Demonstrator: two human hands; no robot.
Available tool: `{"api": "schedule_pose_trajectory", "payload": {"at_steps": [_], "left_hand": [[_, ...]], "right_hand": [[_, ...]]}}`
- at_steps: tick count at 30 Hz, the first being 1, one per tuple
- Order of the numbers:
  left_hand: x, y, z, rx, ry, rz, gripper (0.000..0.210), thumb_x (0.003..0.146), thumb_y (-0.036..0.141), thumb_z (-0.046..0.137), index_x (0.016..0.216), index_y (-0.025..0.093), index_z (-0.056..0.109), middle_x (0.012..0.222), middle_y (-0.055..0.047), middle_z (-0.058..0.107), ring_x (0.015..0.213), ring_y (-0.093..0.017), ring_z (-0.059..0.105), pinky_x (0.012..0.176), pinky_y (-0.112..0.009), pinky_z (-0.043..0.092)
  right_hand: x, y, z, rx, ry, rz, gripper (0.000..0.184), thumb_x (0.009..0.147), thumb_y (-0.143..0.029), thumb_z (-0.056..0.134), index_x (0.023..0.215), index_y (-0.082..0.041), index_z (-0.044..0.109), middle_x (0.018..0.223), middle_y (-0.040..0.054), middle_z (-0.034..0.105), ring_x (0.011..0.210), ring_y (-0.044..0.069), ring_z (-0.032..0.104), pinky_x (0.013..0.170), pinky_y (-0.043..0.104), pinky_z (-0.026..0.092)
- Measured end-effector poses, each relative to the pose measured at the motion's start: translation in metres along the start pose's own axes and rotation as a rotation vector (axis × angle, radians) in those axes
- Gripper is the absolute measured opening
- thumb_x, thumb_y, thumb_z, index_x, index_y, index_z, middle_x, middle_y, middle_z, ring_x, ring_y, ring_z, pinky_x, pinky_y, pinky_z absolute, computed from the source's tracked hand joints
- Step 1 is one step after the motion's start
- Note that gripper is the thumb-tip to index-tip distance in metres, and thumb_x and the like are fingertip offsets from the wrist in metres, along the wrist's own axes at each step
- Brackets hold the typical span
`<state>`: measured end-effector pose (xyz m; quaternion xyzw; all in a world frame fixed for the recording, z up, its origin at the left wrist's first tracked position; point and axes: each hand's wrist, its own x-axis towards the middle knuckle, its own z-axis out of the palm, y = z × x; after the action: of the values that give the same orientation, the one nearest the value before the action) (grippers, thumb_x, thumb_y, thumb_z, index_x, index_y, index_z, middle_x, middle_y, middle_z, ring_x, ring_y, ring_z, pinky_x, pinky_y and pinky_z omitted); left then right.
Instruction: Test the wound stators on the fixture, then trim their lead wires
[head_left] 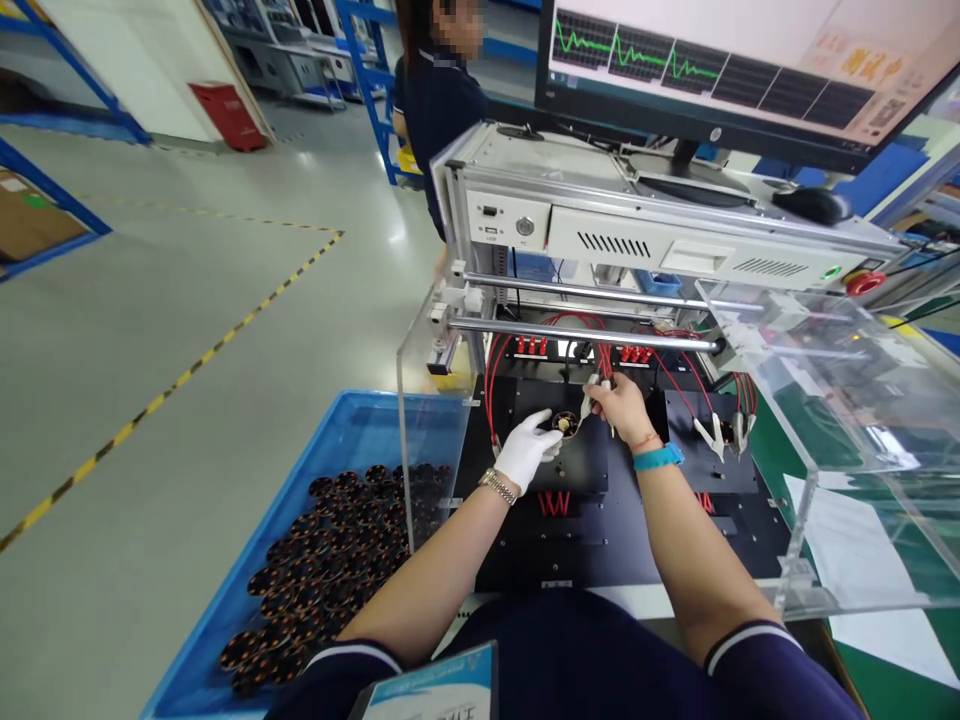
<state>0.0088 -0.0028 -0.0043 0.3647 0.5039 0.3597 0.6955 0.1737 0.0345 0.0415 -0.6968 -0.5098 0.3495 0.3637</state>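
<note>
My left hand [523,450], in a white glove, is closed on the edge of a small round motor stator [565,424] with a dark ring and a pale centre. The stator is above a black fixture plate [577,475]. My bare right hand [624,410] pinches a pale alligator clip [588,402] on a red lead, its tip at the stator's right side. Whether the jaws have bitten onto a wire is too small to tell. More clips hang close by my right fingers. On the second plate to the right, white alligator clips [712,436] sit around another round part, partly hidden.
A blue tray [217,600] of many similar stators is at the left. Clear acrylic panels [862,400] flank the fixture, with metal rods [585,332] across its back. Above stand a monitor [705,90] and a red emergency-stop button [866,283]. Another person [450,110] stands behind.
</note>
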Motion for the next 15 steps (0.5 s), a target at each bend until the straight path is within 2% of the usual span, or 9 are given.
{"api": "schedule_pose_trajectory", "payload": {"at_steps": [5, 11, 13, 15], "left_hand": [[0.001, 0.006, -0.008, 0.096, -0.003, 0.101, 0.057, 0.068, 0.017, 0.061, 0.123, 0.013, 0.048, 0.061, 0.001, 0.059, 0.056, -0.009, 0.056, 0.059, -0.023, 0.046], [-0.001, -0.005, -0.010, 0.122, -0.089, 0.106, 0.059, 0.069, 0.014, 0.057, 0.126, 0.013, 0.044, 0.060, 0.002, 0.057, 0.057, -0.010, 0.056, 0.061, -0.025, 0.047], [-0.005, -0.005, -0.013, 0.236, -0.097, 0.111, 0.059, 0.071, 0.015, 0.056, 0.128, 0.015, 0.042, 0.062, 0.002, 0.058, 0.058, -0.012, 0.057, 0.063, -0.027, 0.047], [-0.011, 0.000, -0.017, 0.495, -0.022, 0.181, 0.053, 0.075, 0.020, 0.055, 0.127, 0.020, 0.044, 0.066, 0.000, 0.060, 0.062, -0.013, 0.057, 0.067, -0.029, 0.047]], "right_hand": [[-0.008, 0.005, -0.002, -0.008, -0.008, 0.013, 0.024, 0.067, -0.037, 0.060, 0.078, -0.017, 0.051, 0.046, -0.0036, 0.053, 0.038, 0.011, 0.047, 0.042, 0.022, 0.037], [-0.014, 0.004, -0.001, -0.049, -0.007, -0.024, 0.023, 0.067, -0.037, 0.060, 0.076, -0.018, 0.052, 0.049, -0.0036, 0.054, 0.041, 0.010, 0.049, 0.047, 0.022, 0.038], [-0.014, 0.004, -0.001, -0.073, -0.001, -0.037, 0.024, 0.066, -0.038, 0.060, 0.076, -0.018, 0.052, 0.051, -0.0034, 0.055, 0.043, 0.010, 0.049, 0.048, 0.022, 0.038], [-0.014, 0.006, -0.001, -0.118, 0.015, -0.058, 0.025, 0.066, -0.039, 0.061, 0.078, -0.018, 0.053, 0.054, -0.0026, 0.056, 0.047, 0.011, 0.049, 0.050, 0.022, 0.038]]}}
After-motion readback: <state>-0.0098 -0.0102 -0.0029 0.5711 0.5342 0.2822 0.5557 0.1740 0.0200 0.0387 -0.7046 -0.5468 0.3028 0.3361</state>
